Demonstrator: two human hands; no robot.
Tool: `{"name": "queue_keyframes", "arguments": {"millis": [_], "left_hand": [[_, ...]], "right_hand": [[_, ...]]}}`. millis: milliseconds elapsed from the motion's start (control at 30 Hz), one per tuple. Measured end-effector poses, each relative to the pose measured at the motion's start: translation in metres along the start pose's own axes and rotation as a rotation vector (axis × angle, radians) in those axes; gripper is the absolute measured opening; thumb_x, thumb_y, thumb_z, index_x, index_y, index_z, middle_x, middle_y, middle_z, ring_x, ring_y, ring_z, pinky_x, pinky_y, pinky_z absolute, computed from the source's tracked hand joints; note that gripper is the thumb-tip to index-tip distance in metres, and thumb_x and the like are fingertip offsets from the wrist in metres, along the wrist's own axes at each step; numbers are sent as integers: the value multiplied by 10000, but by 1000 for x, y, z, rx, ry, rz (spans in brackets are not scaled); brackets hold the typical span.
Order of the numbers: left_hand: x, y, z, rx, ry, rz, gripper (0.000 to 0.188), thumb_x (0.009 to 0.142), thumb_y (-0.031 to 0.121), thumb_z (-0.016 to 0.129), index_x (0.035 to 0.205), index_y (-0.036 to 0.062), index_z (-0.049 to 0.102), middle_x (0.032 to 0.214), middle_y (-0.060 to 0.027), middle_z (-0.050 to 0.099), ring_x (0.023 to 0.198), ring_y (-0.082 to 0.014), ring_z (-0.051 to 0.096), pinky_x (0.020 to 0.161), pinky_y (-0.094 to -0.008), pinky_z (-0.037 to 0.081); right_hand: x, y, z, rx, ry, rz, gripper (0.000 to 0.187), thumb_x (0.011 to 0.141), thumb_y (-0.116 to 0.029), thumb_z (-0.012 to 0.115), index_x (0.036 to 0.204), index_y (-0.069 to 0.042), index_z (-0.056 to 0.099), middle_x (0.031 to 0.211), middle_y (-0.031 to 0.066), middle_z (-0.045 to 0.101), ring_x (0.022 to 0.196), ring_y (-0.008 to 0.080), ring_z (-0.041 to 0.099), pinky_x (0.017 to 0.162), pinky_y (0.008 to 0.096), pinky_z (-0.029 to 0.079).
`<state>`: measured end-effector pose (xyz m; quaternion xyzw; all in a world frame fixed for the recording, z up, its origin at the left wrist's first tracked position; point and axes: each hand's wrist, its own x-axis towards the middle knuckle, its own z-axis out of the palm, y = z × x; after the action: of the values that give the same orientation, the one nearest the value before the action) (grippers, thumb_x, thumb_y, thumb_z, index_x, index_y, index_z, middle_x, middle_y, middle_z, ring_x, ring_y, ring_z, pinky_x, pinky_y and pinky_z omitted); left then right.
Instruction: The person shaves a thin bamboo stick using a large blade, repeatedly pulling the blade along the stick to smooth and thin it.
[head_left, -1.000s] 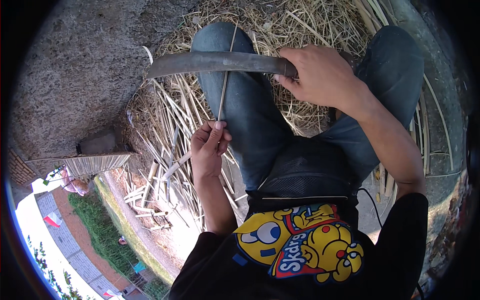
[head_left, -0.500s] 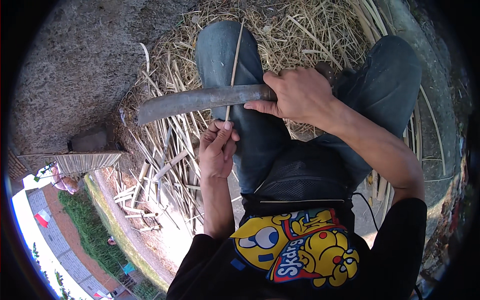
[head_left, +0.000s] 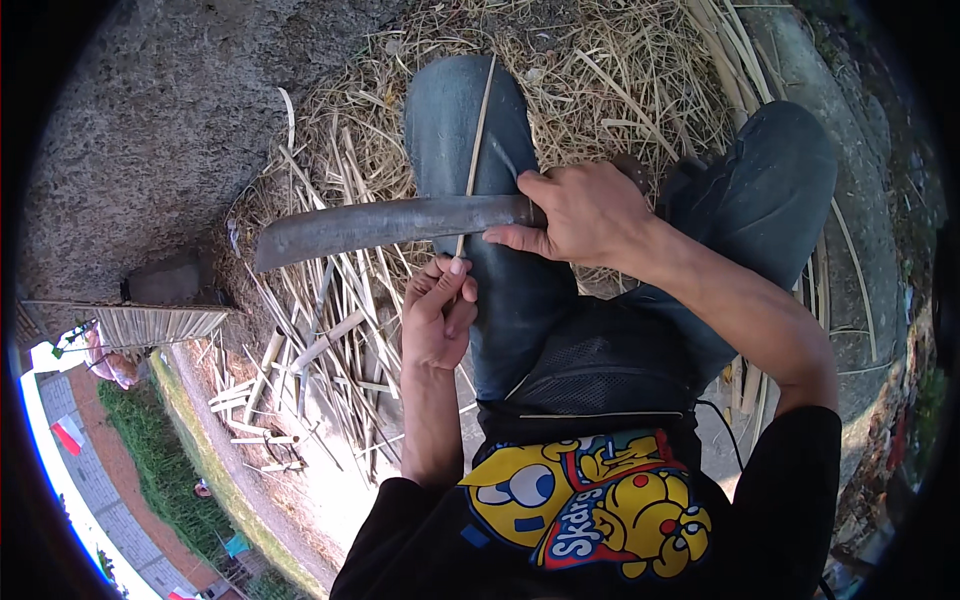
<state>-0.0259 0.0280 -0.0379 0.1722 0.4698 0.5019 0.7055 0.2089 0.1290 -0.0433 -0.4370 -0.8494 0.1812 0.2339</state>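
Note:
My left hand (head_left: 438, 312) pinches the near end of a thin bamboo strip (head_left: 481, 125) between thumb and fingers. The strip runs away from me over my left thigh toward the knee (head_left: 450, 105). My right hand (head_left: 592, 212) is closed round the grip of a machete, its thumb stretched along the near side by the base of the blade. Pointing left, the broad dark blade (head_left: 360, 226) lies crosswise over the strip, just beyond my left fingertips, and hides a short piece of it. Most of the grip is covered by my hand.
Curly shavings (head_left: 600, 80) cover the ground beyond my knees. Many cut bamboo pieces (head_left: 320, 340) lie heaped to my left. A black mesh bag (head_left: 590, 375) rests on my lap. Long strips (head_left: 850, 260) lie on my right, and a rough grey surface (head_left: 170, 140) spreads at the far left.
The whole view has shifted slightly, so knees, hands and machete sit lower in the picture. Both grips are unchanged, and the blade still crosses the strip.

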Motion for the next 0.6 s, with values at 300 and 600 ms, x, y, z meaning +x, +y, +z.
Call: {"name": "queue_keyframes", "arguments": {"millis": [300,600], "left_hand": [[3,1,-5,-14,-32,-26,177,1047,180,581,1053,35,682,688,-26,637,364,-44,310,360,-210,208],[-2,4,3,-53,33,-41,165,1031,175,620,1015,19,674,641,-29,584,362,-43,287,376,-214,190]], "right_hand": [[12,8,-9,-56,21,12,778,885,-783,533,817,-20,673,553,155,627,577,358,695,559,466,565],[11,11,-6,-106,82,-30,759,894,-779,525,808,-38,666,543,126,612,537,315,684,486,426,549]]}}
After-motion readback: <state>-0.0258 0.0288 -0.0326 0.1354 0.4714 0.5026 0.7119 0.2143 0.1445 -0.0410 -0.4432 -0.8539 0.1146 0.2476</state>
